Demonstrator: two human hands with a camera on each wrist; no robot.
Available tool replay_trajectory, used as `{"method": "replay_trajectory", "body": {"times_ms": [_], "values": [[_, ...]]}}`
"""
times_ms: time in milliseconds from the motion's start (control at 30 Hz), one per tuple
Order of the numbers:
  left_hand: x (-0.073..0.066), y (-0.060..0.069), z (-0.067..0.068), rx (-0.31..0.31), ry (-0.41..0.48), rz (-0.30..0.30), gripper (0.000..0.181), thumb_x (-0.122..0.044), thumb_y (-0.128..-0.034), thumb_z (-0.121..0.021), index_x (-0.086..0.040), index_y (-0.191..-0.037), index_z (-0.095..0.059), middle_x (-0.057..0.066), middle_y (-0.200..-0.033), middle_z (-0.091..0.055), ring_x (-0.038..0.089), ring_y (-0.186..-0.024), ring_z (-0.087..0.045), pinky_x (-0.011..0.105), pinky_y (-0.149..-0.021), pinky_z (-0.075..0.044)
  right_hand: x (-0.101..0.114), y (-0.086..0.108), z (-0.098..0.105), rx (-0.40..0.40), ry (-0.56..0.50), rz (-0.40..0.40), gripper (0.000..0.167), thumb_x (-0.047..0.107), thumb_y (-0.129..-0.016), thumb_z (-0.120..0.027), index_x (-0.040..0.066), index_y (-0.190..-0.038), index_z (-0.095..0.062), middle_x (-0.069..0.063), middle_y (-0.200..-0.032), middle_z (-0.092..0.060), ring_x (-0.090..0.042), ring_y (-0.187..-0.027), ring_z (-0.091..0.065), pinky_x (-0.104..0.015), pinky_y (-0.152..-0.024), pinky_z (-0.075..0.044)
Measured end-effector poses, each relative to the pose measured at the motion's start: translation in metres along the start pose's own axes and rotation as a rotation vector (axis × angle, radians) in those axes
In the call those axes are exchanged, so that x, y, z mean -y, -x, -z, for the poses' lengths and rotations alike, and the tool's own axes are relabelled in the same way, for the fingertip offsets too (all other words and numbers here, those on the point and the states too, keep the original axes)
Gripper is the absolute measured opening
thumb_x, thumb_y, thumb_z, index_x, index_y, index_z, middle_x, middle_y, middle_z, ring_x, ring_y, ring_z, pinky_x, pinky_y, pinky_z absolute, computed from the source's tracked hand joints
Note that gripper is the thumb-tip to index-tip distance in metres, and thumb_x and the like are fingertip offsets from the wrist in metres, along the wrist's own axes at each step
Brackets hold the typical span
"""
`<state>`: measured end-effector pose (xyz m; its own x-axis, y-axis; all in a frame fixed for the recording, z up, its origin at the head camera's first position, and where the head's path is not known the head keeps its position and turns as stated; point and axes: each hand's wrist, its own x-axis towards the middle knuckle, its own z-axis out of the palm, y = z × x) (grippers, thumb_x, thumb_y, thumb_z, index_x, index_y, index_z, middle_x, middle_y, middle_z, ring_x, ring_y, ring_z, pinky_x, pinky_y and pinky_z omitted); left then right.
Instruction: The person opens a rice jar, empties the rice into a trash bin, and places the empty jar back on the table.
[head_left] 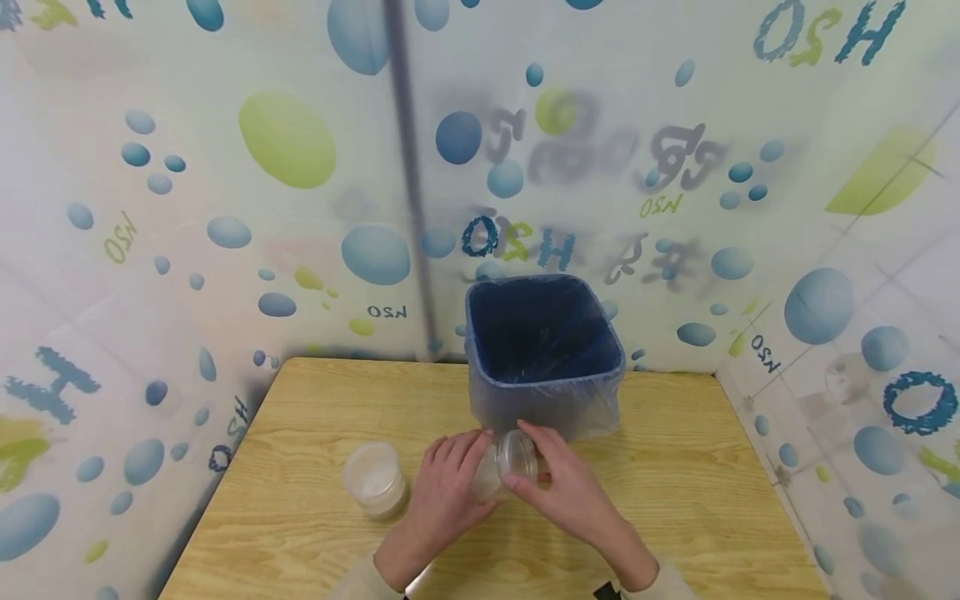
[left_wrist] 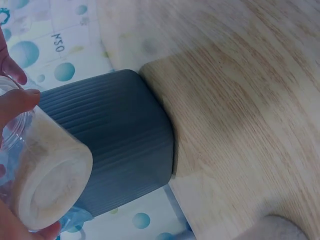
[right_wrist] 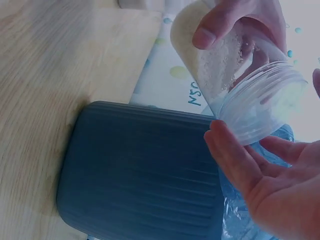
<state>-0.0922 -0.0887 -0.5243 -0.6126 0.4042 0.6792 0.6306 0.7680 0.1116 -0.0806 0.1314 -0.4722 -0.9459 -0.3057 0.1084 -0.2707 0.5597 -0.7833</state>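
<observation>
My left hand (head_left: 447, 479) grips a clear plastic jar (right_wrist: 212, 65) round its body. The jar lies tilted, and a pale, grainy content shows inside near its base. My right hand (head_left: 566, 483) holds the jar's clear ridged end, its thumb and fingers spread on opposite sides of the rim. In the right wrist view, fingertips (right_wrist: 217, 125) touch the underside of that end. Whether a clear lid sits there I cannot tell. Both hands are just in front of a dark blue bin (head_left: 547, 385).
A see-through bag lines the bin and folds over its rim. Left of my left hand, a second clear jar (head_left: 375, 479) with a whitish look stands on the wooden table (head_left: 300, 417). Patterned white sheets (head_left: 300, 250) enclose the table at the back and sides.
</observation>
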Motion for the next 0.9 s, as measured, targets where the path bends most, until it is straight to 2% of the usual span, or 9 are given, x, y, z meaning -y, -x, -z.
{"method": "replay_trajectory", "body": {"times_ms": [167,267,467,633,900], "values": [[0.0000,-0.0011,-0.0004,0.000,-0.005,-0.005,0.104,-0.036,-0.0447,-0.099,-0.009,-0.137,-0.058,0.009,-0.128,-0.064,0.030,-0.107,-0.065,0.052,-0.089,-0.054,0.0019,-0.0004,-0.0005,-0.001,-0.017,-0.017,0.076,0.050,-0.092,-0.075,0.014,-0.153,-0.049,-0.008,-0.147,-0.052,-0.026,-0.118,-0.060,-0.040,-0.082,-0.061],[0.0000,-0.0021,0.0001,0.003,0.003,-0.006,0.104,-0.036,-0.0457,-0.099,-0.009,-0.137,-0.058,0.009,-0.128,-0.064,0.030,-0.108,-0.064,0.050,-0.089,-0.054,0.0031,-0.0005,0.0010,-0.012,-0.018,-0.007,0.075,0.048,-0.091,-0.077,0.014,-0.152,-0.050,-0.007,-0.145,-0.053,-0.025,-0.117,-0.061,-0.037,-0.081,-0.061],[0.0008,-0.0032,0.0014,0.025,0.018,0.001,0.102,-0.036,-0.0478,-0.099,-0.010,-0.138,-0.058,0.009,-0.129,-0.064,0.030,-0.110,-0.064,0.048,-0.089,-0.054,0.0041,-0.0002,0.0044,-0.030,0.032,0.041,0.074,0.048,-0.088,-0.080,0.017,-0.150,-0.053,-0.003,-0.145,-0.052,-0.023,-0.124,-0.057,-0.031,-0.085,-0.059],[0.0017,-0.0032,0.0002,0.016,0.046,0.018,0.102,-0.038,-0.0477,-0.100,-0.009,-0.137,-0.058,0.009,-0.127,-0.065,0.029,-0.109,-0.065,0.047,-0.087,-0.055,0.0036,0.0009,0.0062,-0.030,0.034,0.085,0.074,0.048,-0.088,-0.080,0.020,-0.150,-0.053,-0.001,-0.147,-0.051,-0.022,-0.127,-0.056,-0.034,-0.089,-0.058],[0.0002,-0.0033,0.0016,0.019,0.125,0.082,0.098,-0.036,-0.0512,-0.100,-0.009,-0.136,-0.058,0.008,-0.125,-0.066,0.028,-0.110,-0.066,0.046,-0.085,-0.057,0.0020,0.0035,0.0090,-0.045,-0.006,0.188,0.073,0.039,-0.090,-0.081,0.017,-0.152,-0.050,-0.005,-0.150,-0.048,-0.026,-0.131,-0.053,-0.036,-0.090,-0.059]]}}
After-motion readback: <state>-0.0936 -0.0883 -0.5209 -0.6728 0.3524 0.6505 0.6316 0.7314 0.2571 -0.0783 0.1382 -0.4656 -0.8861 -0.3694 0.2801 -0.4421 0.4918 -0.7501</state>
